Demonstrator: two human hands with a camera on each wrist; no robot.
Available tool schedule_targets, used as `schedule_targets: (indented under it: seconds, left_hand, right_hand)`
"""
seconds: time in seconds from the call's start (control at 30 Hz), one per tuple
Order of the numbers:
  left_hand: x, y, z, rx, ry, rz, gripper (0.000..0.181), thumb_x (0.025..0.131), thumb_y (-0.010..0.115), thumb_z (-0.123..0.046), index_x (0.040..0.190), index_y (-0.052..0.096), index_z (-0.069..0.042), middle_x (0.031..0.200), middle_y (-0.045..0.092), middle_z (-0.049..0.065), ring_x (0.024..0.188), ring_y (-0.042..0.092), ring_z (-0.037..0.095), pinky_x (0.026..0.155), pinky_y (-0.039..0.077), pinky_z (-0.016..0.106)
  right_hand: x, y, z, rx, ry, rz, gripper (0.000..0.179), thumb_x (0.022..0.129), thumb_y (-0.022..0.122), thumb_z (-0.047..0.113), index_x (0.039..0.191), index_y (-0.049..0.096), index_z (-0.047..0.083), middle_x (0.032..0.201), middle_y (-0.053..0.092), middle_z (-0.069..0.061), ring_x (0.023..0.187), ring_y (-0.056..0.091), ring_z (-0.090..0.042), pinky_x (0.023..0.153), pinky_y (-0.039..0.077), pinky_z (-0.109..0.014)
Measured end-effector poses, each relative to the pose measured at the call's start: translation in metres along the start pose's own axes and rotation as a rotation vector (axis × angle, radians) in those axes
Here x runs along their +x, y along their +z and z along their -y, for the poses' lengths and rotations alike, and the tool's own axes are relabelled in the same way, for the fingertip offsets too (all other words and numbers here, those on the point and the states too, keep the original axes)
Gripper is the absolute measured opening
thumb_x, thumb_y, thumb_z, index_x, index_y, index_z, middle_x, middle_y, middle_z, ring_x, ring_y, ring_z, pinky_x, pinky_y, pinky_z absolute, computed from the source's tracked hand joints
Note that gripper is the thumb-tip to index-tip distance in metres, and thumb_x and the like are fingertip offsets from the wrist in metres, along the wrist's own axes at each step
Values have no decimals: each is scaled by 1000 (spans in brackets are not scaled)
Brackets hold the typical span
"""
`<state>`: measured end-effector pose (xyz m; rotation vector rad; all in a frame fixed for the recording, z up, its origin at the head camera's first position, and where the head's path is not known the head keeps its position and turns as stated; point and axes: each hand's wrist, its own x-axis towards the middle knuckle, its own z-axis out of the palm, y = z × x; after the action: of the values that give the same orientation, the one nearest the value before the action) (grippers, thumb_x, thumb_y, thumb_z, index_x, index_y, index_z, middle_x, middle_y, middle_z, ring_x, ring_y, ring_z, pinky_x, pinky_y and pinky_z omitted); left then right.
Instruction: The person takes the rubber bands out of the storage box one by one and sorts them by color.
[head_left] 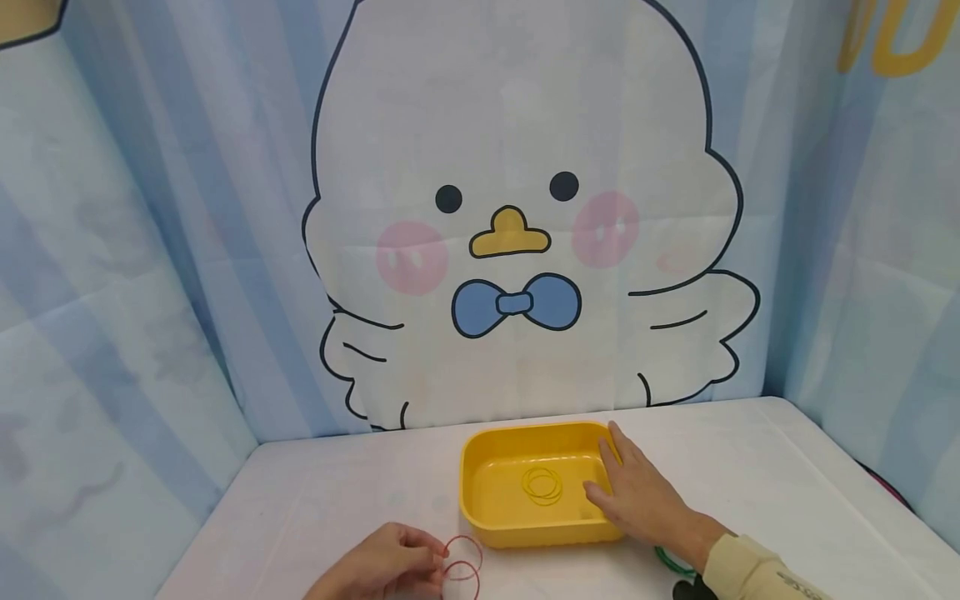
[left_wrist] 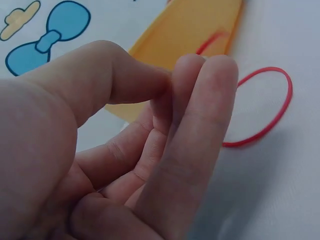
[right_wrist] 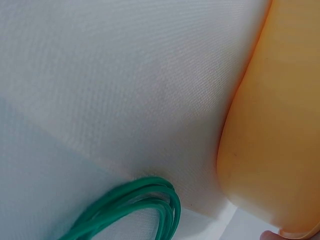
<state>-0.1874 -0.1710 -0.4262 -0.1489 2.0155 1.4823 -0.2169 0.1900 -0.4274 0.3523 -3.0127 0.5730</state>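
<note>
Thumb and fingertips of my left hand point(head_left: 390, 560) pinch thin red rubber bands point(head_left: 480, 557), whose loops stick out to the right of the fingers. In the left wrist view one red loop point(left_wrist: 289, 97) hangs beyond the fingertips, and the pinch point is partly hidden. A yellow plastic tray point(head_left: 547, 533) stands just ahead, with thin yellow rubber bands point(head_left: 542, 486) lying on its floor. My right hand point(head_left: 641, 496) rests at the tray's right rim, fingers extended and the thumb reaching over the inside. Only a fingertip point(right_wrist: 271, 235) shows in the right wrist view.
Green looped bands point(right_wrist: 167, 200) lie on the white table right of the tray, partly under my right forearm in the head view. A black object point(head_left: 693, 590) sits at the bottom edge beside the sleeve point(head_left: 750, 571). Printed cloth point(head_left: 517, 367) hangs behind and along both sides.
</note>
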Motion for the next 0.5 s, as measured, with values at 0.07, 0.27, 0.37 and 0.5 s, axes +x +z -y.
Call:
schedule_targets:
  seconds: [0.07,0.27,0.37,0.5]
  left_hand:
    - [-1,0,2,37,-6,-3,22,91,64,-13,109,70,-3,90,73,5,72,68,9,74,59,20]
    - [-4,1,6,116,28,9,16,91,65,-15,102,72,-5,84,73,2,69,65,7,70,58,20]
    - [-4,2,6,123,28,3,15,91,67,-14,101,72,-4,83,73,2,69,65,7,70,58,20]
    - [-2,2,5,150,-7,-29,14,90,68,-14,100,72,-5,85,73,3,71,66,10,72,59,22]
  right_hand:
    - [0,0,0,-1,-1,-2,76,99,52,42,149,32,-11,163,11,-28,146,25,-47,118,24,-61]
    - [0,0,0,0,-1,-9,76,98,52,42,149,32,-11,163,11,-28,146,25,-47,118,24,-61]
    - [0,0,0,5,0,-8,75,98,52,42,149,32,-11,163,11,-28,146,25,-47,118,24,-62]
    - [0,1,0,2,-4,-12,75,99,51,42,148,32,-11,162,11,-29,146,25,-47,118,25,-61]
